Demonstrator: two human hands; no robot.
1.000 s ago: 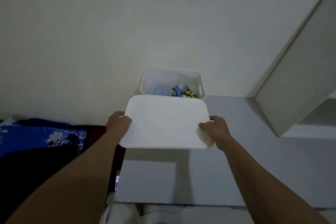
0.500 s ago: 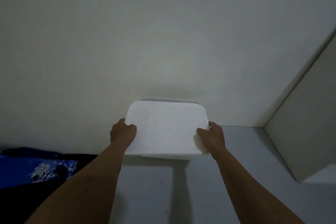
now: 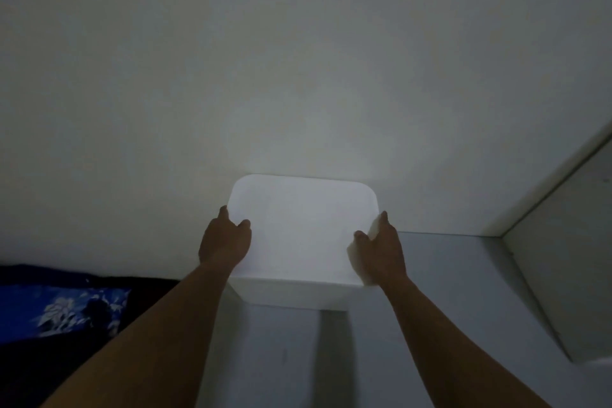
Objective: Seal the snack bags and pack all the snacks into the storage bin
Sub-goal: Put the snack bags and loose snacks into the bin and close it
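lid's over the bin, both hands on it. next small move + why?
Probably press down along both side edges to seat the lid. It already covers the storage bin squarely, hiding the inside, with the left hand and right hand gripping its opposite edges. Whether it has clicked shut cannot be told, so a firm push seems safest before letting go.

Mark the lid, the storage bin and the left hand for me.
lid (image 3: 303,225), head view, middle of its top face.
storage bin (image 3: 294,293), head view, near wall below the lid.
left hand (image 3: 225,240), head view, back of the hand.

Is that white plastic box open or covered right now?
Covered: the flat white lid hides the white plastic bin's opening; whether it has clicked shut, cannot tell.
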